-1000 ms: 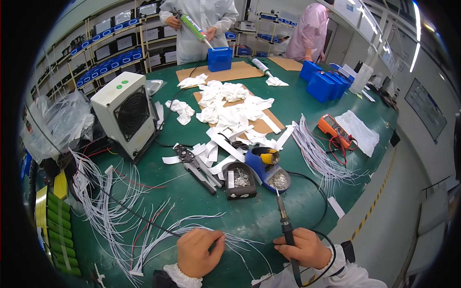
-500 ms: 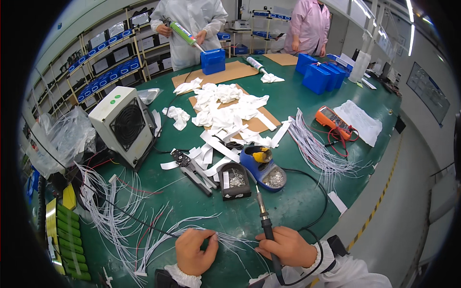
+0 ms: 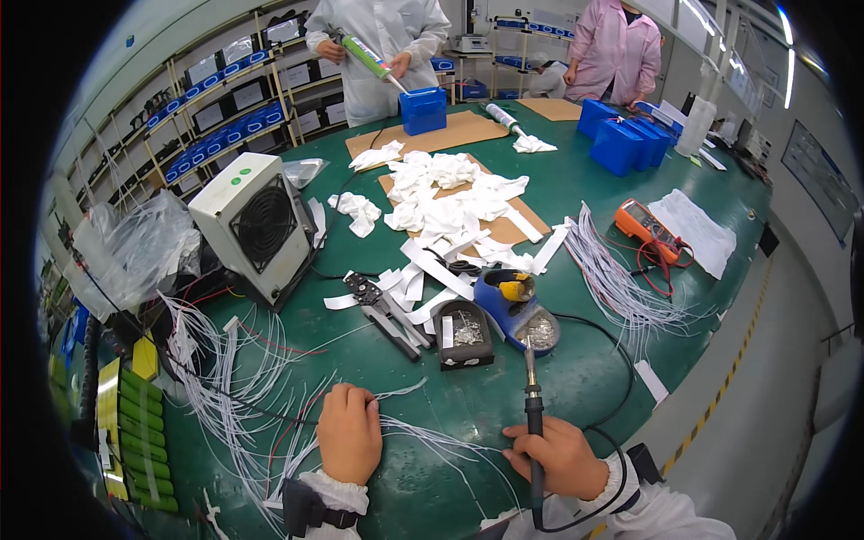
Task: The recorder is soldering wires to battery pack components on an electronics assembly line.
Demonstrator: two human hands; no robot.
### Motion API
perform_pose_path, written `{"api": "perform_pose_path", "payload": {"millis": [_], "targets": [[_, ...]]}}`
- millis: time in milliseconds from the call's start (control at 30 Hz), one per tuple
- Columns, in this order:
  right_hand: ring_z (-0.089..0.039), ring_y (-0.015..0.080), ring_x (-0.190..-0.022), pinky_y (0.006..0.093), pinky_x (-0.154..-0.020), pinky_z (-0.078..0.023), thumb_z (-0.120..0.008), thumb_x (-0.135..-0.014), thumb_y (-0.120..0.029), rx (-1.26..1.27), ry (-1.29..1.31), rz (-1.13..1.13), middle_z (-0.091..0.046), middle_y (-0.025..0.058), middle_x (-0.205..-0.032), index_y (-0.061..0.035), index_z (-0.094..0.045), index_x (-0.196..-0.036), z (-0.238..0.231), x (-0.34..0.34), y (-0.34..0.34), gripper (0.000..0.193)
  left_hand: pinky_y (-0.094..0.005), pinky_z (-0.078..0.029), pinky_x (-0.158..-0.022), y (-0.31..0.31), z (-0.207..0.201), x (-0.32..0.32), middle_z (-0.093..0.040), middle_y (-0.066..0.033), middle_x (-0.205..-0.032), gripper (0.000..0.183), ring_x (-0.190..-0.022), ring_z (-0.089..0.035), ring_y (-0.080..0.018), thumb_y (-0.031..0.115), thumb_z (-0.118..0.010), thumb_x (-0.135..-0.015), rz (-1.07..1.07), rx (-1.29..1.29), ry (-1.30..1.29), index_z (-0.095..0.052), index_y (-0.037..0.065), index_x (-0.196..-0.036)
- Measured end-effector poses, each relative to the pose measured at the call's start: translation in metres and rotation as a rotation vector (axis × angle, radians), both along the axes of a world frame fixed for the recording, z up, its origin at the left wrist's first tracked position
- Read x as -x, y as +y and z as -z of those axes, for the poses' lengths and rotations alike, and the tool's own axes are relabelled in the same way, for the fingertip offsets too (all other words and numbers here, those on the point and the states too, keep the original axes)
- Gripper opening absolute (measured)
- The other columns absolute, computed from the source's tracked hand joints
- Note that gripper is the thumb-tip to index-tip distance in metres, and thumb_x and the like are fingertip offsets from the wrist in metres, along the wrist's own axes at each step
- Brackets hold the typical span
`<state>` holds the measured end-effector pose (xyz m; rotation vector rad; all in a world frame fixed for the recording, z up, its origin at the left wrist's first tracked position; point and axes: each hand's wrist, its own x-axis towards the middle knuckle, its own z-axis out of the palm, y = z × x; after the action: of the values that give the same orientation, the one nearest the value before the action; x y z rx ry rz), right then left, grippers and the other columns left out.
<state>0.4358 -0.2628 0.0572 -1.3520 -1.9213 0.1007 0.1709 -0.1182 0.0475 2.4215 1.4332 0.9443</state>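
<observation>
My right hand (image 3: pixel 565 457) is closed around the dark handle of a soldering iron (image 3: pixel 535 416). The iron points away from me, its metal tip at the near rim of the round tray on a blue soldering-iron stand (image 3: pixel 506 310). My left hand (image 3: pixel 349 434) lies back-up over a bundle of thin white wires (image 3: pixel 432 434), with its fingers curled. What sits between those fingertips is hidden. The wires run out to the right from under it, their ends close to my right hand. Just beyond the hands are a black tray of solder scraps (image 3: pixel 464 335) and wire strippers (image 3: pixel 387 315).
At left stand a fan unit (image 3: pixel 241 225), more white wires (image 3: pixel 211 378) and a green cell pack (image 3: pixel 139 436). White cloth strips (image 3: pixel 450 202) lie mid-table; an orange multimeter (image 3: pixel 646 232) is at right. Across the table a person holds a green sealant tube (image 3: pixel 364 56) over a blue box (image 3: pixel 423 112).
My left hand has moved forward and left along the wires, turning its back upward. The iron's tip has swung right to the stand's tray. The whole view has shifted slightly.
</observation>
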Motion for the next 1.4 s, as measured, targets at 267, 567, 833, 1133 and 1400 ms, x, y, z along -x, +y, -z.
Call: {"api": "perform_pose_path", "payload": {"millis": [267,567,833,1133,1400], "targets": [[-0.068,0.0313,-0.078,0.0394,-0.07,-0.056,-0.08,-0.08,-0.008,0.016,0.021,-0.022,-0.074,0.0133,-0.1,-0.0037,-0.06,-0.09,-0.006,0.001,0.004,0.022,-0.0452,-0.048,-0.077,0.007,0.006,0.018,-0.057,-0.0133,-0.099,0.01,-0.092,-0.058,-0.0354,0.006,-0.065,-0.09,-0.065,-0.082,0.118,-0.058,0.004,-0.098],[-0.068,0.0298,-0.079,0.0393,-0.071,-0.055,-0.081,-0.079,-0.008,0.022,-0.004,-0.023,-0.074,0.0126,-0.101,-0.004,-0.062,-0.092,-0.003,-0.001,0.002,0.023,-0.0452,-0.046,-0.077,0.011,0.006,0.039,-0.056,-0.0159,-0.095,0.009,-0.088,-0.057,-0.0378,0.0,-0.064,-0.09,-0.129,-0.092,0.038,-0.056,0.0,-0.095],[-0.067,0.0211,-0.073,0.0345,-0.065,-0.054,-0.08,-0.08,-0.014,-0.114,-0.382,-0.114,-0.072,0.0052,-0.091,-0.0129,-0.071,-0.122,-0.081,-0.014,-0.017,0.043,-0.0434,-0.049,-0.072,0.005,-0.013,0.033,-0.064,-0.0133,-0.093,0.01,-0.082,-0.063,-0.035,0.0,-0.069,-0.086,-0.059,-0.11,-0.102,-0.063,0.002,-0.094],[-0.063,0.0242,-0.061,0.0331,-0.057,-0.051,-0.083,-0.084,-0.014,-0.138,0.184,0.035,-0.07,0.0093,-0.089,-0.0067,-0.07,-0.119,-0.044,-0.024,-0.009,0.038,-0.0401,-0.043,-0.062,-0.042,-0.052,-0.016,-0.065,-0.0037,-0.081,0.02,-0.07,-0.06,-0.0269,0.008,-0.082,-0.073,0.316,-0.254,-0.007,-0.072,0.012,-0.089],[-0.074,0.0271,-0.079,0.0333,-0.074,-0.057,-0.077,-0.088,-0.007,0.078,0.33,-0.218,-0.075,0.0181,-0.095,-0.0009,-0.071,-0.113,-0.027,0.028,0.034,0.026,-0.04,-0.046,-0.064,-0.046,-0.051,-0.021,-0.064,-0.0061,-0.084,0.023,-0.072,-0.06,-0.0269,0.006,-0.08,-0.076,0.485,-0.357,-0.07,-0.069,0.008,-0.096]]}}
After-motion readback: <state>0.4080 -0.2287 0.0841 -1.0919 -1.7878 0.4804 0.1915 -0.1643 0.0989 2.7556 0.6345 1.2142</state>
